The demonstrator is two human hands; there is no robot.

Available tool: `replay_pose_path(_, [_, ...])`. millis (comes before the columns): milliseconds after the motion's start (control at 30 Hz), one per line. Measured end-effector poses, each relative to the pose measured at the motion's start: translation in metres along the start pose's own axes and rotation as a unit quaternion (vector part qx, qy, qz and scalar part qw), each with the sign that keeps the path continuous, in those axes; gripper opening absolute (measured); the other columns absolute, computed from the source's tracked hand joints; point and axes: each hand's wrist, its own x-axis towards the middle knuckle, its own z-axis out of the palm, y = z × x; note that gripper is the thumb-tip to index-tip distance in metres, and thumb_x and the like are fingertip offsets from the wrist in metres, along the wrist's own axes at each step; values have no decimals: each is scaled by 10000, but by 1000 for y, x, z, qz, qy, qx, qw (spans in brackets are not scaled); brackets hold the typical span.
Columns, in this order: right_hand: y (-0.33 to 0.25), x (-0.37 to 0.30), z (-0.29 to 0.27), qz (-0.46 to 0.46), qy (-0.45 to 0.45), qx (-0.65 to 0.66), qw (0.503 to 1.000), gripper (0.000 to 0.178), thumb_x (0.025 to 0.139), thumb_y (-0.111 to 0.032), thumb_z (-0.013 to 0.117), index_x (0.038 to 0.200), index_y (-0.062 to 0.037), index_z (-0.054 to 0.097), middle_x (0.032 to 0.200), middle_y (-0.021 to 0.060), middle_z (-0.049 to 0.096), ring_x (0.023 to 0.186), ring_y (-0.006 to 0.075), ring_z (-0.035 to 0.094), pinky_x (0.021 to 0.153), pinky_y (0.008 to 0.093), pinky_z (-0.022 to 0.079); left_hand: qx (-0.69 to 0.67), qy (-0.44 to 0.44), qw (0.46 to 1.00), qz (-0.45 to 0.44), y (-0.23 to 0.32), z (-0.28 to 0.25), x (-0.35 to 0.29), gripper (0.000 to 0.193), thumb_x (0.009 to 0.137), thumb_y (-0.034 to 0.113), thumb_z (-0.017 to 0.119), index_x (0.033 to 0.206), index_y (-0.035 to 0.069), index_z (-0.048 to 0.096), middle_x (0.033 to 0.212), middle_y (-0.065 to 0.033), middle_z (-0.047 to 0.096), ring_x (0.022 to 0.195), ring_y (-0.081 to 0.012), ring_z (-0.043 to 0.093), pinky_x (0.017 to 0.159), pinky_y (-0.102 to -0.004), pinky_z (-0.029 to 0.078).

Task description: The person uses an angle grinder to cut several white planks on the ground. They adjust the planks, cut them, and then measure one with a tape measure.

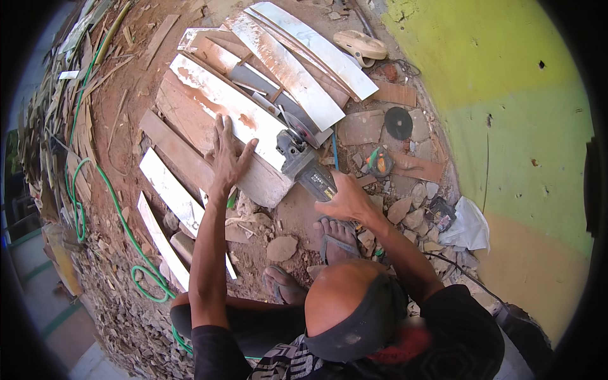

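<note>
My right hand is wrapped round the body of a dark angle grinder. The grinder's disc stands at the far end of a long white-faced strip smeared with reddish dust; whether it touches the strip I cannot tell. With fingers spread, my left hand lies flat at the strip's near edge, over the brown slab beneath it. Several more white strips are piled just beyond the disc. A narrow brown board lies left of the slab.
A yellow-green wall rises on the right. Near it lie a black disc, a tape measure, a beige case-like object, a white bag and a black cable. Rubble surrounds my sandalled feet. A green hose winds along the left.
</note>
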Motion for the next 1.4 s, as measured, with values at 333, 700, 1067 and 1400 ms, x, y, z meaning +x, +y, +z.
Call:
replay_pose_path(333, [-27, 10, -59, -55, 79, 115, 989, 384, 729, -268, 852, 967, -23, 676, 811, 60, 687, 706, 156, 639, 661, 336, 519, -41, 9, 977, 209, 131, 53, -146, 534, 744, 501, 865, 1085, 110, 736, 950, -21, 737, 966, -224, 634, 739, -345, 423])
replay_pose_path(700, [-36, 12, -57, -32, 70, 215, 974, 306, 791, -204, 839, 963, -18, 667, 800, 42, 677, 678, 119, 629, 624, 301, 512, -317, -41, 939, 125, 181, 86, -160, 489, 820, 305, 821, 1192, 25, 673, 801, -131, 656, 753, -341, 648, 697, -429, 544])
replay_pose_path(1067, [29, -10, -82, 5, 311, -13, 950, 367, 781, -233, 804, 1007, 9, 647, 783, 107, 686, 654, 208, 663, 650, 372, 538, -275, 17, 945, 178, 169, 69, -128, 212, 809, 160, 833, 961, 50, 733, 736, -73, 688, 626, -273, 607, 624, -377, 499])
replay_pose_path(1400, [157, -2, -106, 90, 439, -360, 818, 779, 805, -433, 835, 1366, 37, 567, 1358, 256, 621, 1215, 449, 612, 1004, 516, 493, -191, 280, 937, -84, 111, 23, -61, 241, 841, 175, 792, 1019, 40, 703, 783, -72, 643, 768, -224, 611, 685, -364, 493])
